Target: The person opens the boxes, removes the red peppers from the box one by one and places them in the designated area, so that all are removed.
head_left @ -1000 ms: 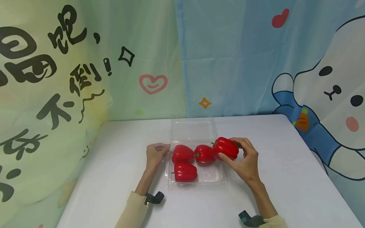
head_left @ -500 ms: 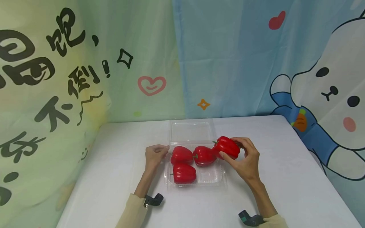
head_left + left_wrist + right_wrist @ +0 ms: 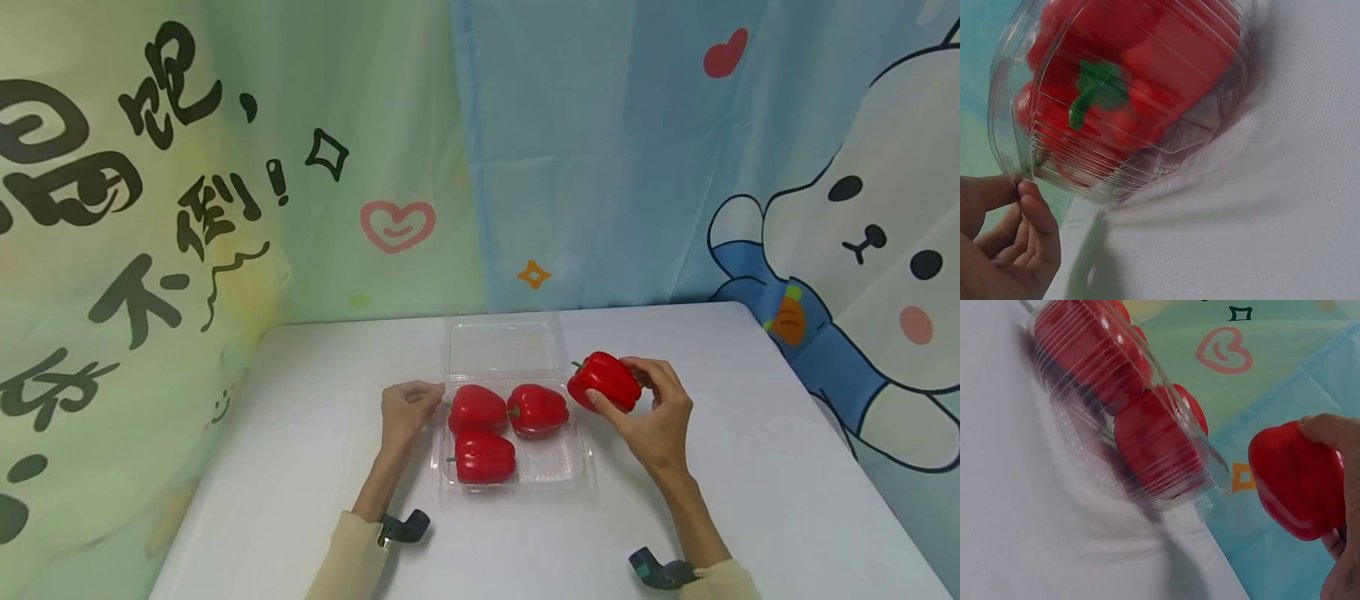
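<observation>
A clear plastic clamshell box [image 3: 551, 467] lies with its lid folded back, holding three red bell peppers: one at back left [image 3: 477, 409], one at back right [image 3: 537, 410] and one at front left [image 3: 485, 457]. My left hand [image 3: 406, 410] pinches the box's left rim between thumb and fingertips, which the left wrist view shows close up. In my right hand [image 3: 657, 412] is another red bell pepper [image 3: 604, 382], gripped between thumb and fingers above and just right of the box, its green stem pointing left. The right wrist view shows that pepper [image 3: 1297, 478] raised apart from the box.
The transparent lid [image 3: 504, 348] lies flat behind the box. A white-covered table [image 3: 300, 467] spreads under everything, backed by a printed curtain [image 3: 600, 167] along its rear edge. Dark wrist cameras [image 3: 405, 527] are strapped at both wrists.
My right hand has moved a little right and up with its bell pepper, away from the back right pepper in the box. The left hand keeps its hold on the rim.
</observation>
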Demonstrator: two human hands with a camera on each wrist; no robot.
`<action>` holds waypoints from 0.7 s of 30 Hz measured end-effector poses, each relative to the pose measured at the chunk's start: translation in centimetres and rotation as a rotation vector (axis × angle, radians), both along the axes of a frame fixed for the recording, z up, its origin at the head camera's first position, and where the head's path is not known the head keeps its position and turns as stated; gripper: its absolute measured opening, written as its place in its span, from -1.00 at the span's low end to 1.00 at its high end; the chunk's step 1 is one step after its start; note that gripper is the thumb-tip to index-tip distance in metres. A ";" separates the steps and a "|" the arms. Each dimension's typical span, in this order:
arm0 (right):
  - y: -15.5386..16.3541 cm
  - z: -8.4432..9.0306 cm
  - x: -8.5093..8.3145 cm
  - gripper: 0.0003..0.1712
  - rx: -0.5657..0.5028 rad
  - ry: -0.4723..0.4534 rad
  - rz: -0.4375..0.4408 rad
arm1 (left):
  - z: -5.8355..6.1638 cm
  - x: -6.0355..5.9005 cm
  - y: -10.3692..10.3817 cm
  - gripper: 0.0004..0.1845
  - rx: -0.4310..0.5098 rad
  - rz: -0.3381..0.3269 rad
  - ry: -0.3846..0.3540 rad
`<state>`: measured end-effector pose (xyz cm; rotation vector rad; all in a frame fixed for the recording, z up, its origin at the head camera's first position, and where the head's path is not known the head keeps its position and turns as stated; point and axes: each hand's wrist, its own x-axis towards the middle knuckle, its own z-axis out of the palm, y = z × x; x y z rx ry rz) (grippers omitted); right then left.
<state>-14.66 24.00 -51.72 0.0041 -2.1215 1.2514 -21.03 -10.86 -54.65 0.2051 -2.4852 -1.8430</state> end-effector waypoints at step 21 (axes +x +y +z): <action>0.5 -1.2 -0.9 -0.25 -0.029 -0.002 -0.075 | 0.1 0.0 0.0 -0.78 0.015 0.010 -0.010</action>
